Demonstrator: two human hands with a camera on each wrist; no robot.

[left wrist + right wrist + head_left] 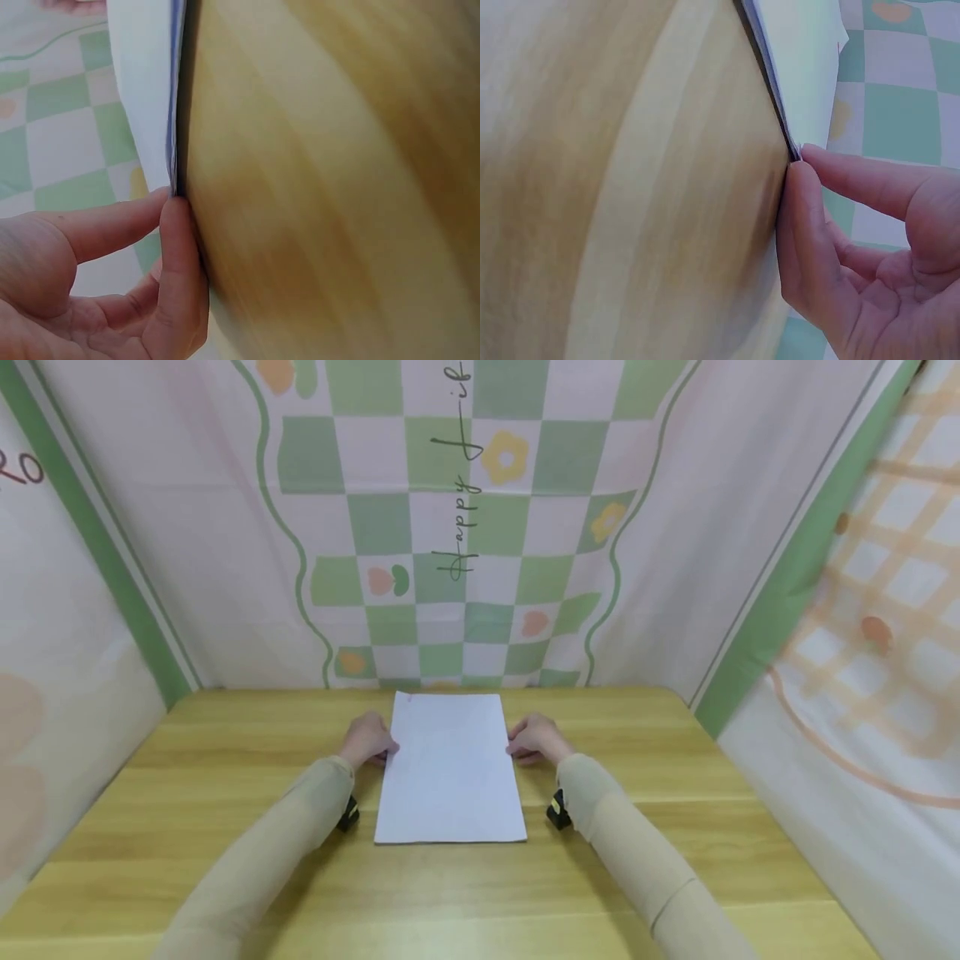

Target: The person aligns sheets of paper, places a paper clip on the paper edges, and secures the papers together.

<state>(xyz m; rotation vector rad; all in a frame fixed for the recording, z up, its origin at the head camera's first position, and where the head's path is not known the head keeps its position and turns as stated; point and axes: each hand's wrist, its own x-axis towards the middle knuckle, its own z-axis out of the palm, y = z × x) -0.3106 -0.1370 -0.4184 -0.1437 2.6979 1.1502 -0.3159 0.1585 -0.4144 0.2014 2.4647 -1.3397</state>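
Note:
A white stack of paper [452,768] lies on the wooden table, its long sides running away from the person. At its left edge the left hand [369,739] pinches the sheets between thumb and index finger; the left wrist view shows the thumb [112,229] on top and the index finger below. Opposite, the right hand [537,740] pinches the right edge the same way, with its thumb [862,176] over the paper [802,67] and its index finger underneath. Several layers show along the edge in both wrist views. The paper's far left corner sticks up slightly and bears a small reddish mark.
The wooden table [450,893] reaches back to a hanging cloth [438,527] with green checks, flowers and lettering. Cloth panels also hang at the left [67,652] and right [847,760]. Black wrist devices [558,810] sit under both beige sleeves.

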